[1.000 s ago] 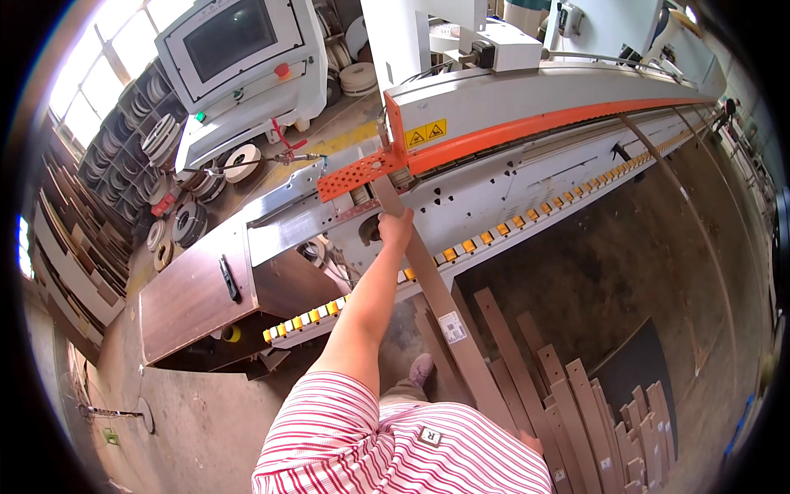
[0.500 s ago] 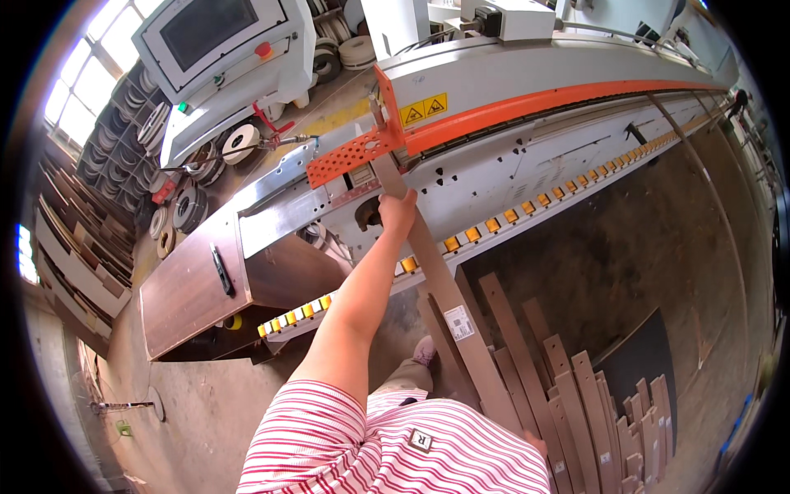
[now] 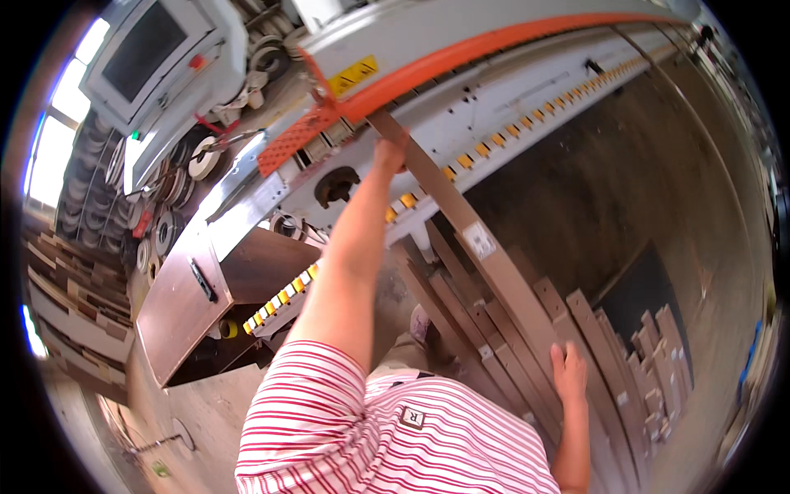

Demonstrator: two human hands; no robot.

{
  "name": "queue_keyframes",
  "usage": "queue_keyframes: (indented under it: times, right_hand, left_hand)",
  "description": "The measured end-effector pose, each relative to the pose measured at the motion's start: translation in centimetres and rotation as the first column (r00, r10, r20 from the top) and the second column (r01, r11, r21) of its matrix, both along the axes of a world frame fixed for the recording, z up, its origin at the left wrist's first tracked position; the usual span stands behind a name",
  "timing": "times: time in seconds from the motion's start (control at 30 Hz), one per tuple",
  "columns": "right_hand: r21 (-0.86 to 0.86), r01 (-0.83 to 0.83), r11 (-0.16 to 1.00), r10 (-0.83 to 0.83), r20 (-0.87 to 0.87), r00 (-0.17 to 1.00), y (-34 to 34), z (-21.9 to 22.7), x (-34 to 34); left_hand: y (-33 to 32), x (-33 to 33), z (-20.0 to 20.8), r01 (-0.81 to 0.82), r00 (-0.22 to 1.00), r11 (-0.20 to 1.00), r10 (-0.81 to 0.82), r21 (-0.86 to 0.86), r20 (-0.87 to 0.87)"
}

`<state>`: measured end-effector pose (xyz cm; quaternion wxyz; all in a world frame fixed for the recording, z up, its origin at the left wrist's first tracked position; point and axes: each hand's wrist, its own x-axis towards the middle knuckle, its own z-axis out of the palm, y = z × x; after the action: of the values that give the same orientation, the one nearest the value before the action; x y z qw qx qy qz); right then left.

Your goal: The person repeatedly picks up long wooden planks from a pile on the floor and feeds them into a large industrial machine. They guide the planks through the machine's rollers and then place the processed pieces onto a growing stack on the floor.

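Note:
A long narrow brown board [image 3: 448,198] with a white label runs slantwise from beneath the machine's orange guard toward me. My left hand [image 3: 391,152] is closed on the left edge of its far part, beside the guard. At the near end of the same board is my right hand [image 3: 569,370], with the thumb and fingertips showing at the edge. The rest of that hand's grip is partly hidden. The perforated orange plate [image 3: 296,140] sticks out just left of my left hand.
Yellow rollers [image 3: 481,150] line the machine's front rail. Several brown boards [image 3: 588,325] stand close together below, by a dark panel [image 3: 642,284]. At left are a brown cabinet [image 3: 177,309] with a box cutter [image 3: 202,278] on it, a control panel [image 3: 148,49] and edging rolls [image 3: 167,233].
The view has shifted right, and the board's far end now shows at the guard's edge. My right hand, mostly hidden before, has come into view at the board's near end.

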<state>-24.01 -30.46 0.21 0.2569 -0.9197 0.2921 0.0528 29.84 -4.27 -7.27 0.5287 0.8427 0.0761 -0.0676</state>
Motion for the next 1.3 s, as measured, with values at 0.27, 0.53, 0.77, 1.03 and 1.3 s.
queue_keyframes:
  times: [0.27, 0.53, 0.77, 1.03, 1.3]
  right_hand:
    - [0.131, -0.068, 0.989, 0.052, 0.122, 0.991, 8.2, -12.6, -4.7]
    - [-0.085, -0.357, 0.930, 0.273, -0.490, 0.828, 13.9, -31.5, -5.8]
    - [-0.237, -0.360, 0.902, 0.216, -0.475, 0.853, 15.1, -35.8, -4.2]
    - [0.145, -0.057, 0.988, 0.086, -0.200, 0.976, 10.4, -18.5, -7.7]
    - [0.211, -0.015, 0.977, 0.017, -0.012, 1.000, 5.4, -2.0, -6.8]
  left_hand:
    - [7.6, -13.8, 1.2, 0.256, 0.785, 0.779, -0.513, 0.572, 0.347]
    - [7.2, -16.6, 2.7, 0.301, 0.766, 0.634, -0.606, 0.713, 0.215]
    - [7.9, -16.3, 2.8, 0.302, 0.782, 0.631, -0.593, 0.714, 0.193]
    - [7.6, -16.0, 1.5, 0.307, 0.840, 0.767, -0.497, 0.563, 0.218]
    - [7.8, -21.9, 4.5, 0.180, 0.983, 0.796, -0.125, -0.577, 0.133]
